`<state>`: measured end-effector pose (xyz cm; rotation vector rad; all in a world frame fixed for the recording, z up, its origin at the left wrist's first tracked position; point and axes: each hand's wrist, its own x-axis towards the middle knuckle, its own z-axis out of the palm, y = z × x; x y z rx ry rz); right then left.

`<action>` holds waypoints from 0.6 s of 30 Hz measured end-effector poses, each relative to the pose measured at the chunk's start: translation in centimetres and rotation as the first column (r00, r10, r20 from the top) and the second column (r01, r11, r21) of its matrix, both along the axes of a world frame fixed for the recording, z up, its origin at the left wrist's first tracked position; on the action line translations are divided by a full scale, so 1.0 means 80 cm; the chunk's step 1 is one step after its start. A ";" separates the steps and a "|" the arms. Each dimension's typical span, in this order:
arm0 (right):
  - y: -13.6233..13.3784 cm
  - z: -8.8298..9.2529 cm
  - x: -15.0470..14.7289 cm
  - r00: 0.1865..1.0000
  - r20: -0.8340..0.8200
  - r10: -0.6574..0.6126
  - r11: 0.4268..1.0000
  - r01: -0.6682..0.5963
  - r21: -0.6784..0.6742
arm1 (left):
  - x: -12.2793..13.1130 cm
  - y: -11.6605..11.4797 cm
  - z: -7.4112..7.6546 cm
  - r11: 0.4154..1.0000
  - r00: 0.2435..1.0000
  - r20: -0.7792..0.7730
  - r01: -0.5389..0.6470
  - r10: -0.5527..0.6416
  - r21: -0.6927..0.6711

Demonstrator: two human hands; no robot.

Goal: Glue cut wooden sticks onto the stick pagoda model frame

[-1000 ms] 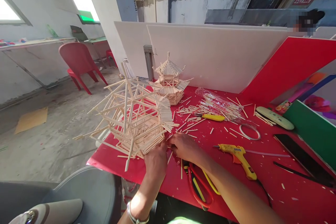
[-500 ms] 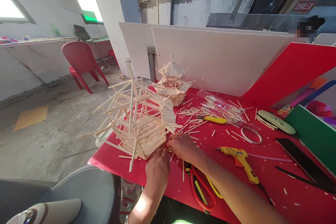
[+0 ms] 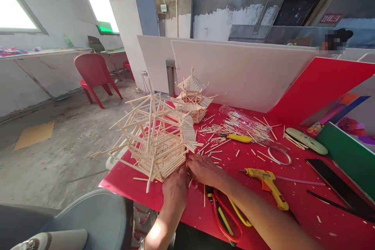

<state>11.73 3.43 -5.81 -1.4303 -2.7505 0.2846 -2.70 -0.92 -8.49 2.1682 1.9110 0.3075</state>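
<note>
An unfinished pavilion model (image 3: pixel 172 149) of thin wooden sticks stands at the table's left end, with open roof framing above a slatted floor. My left hand (image 3: pixel 176 186) is closed at the near right edge of its base. Close against it, my right hand (image 3: pixel 202 168) has its fingers curled at the same corner. The fingertips of both hands meet there, and what is between them is hidden. Red-handled pliers (image 3: pixel 217 211) lie below my right forearm. Behind the model stands a smaller pavilion (image 3: pixel 191 84) with slatted roofs.
Loose sticks and a plastic bag of sticks (image 3: pixel 244 124) lie beyond my hands, beside a yellow utility knife (image 3: pixel 239 138). A yellow glue gun (image 3: pixel 268 181) rests to the right on the red tabletop (image 3: pixel 234 179). White boards (image 3: pixel 234 72) stand behind; a grey stool (image 3: pixel 93 215) is at lower left.
The whole scene sits slightly lower in the picture as the camera tilts up. Both hands stay at the model's base corner, with hardly any shift of the fingers.
</note>
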 end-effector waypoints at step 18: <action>-0.073 0.032 0.081 0.757 -0.545 -0.360 0.748 0.583 0.317 | -0.009 -0.039 0.025 0.930 0.934 0.339 -0.024 -0.110 0.366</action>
